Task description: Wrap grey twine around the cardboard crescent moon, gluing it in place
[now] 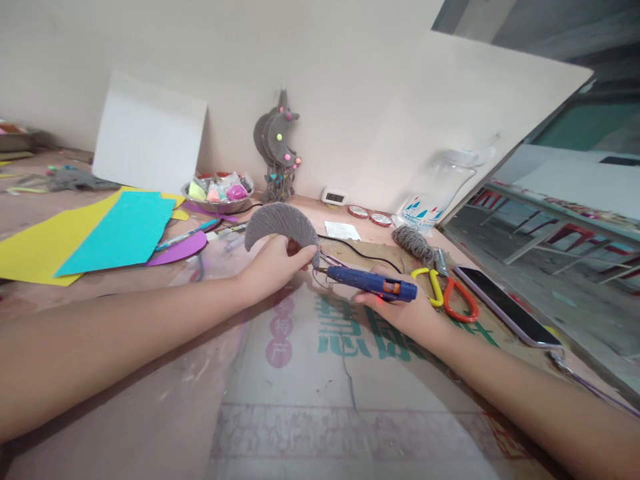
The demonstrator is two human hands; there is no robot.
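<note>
A crescent moon shape wrapped in grey yarn [283,223] is pinched in my left hand [273,267], its fingers near the lower right tip. My right hand [400,303] is closed round a blue hot glue gun [370,281]. The gun's nozzle points left and meets, or nearly meets, the crescent's tip just by my left thumb. A loose strand of grey yarn hangs by that tip. Both hands are above a printed cardboard sheet [300,387] on the table.
Yellow and orange handled scissors [461,301], a phone [505,307] and a grey yarn bundle [414,243] lie at the right. A clear bottle [435,190] stands behind them. Cyan paper [120,230] and a bowl of clay packets [220,193] are left. A yarn moon ornament [279,143] hangs on the wall.
</note>
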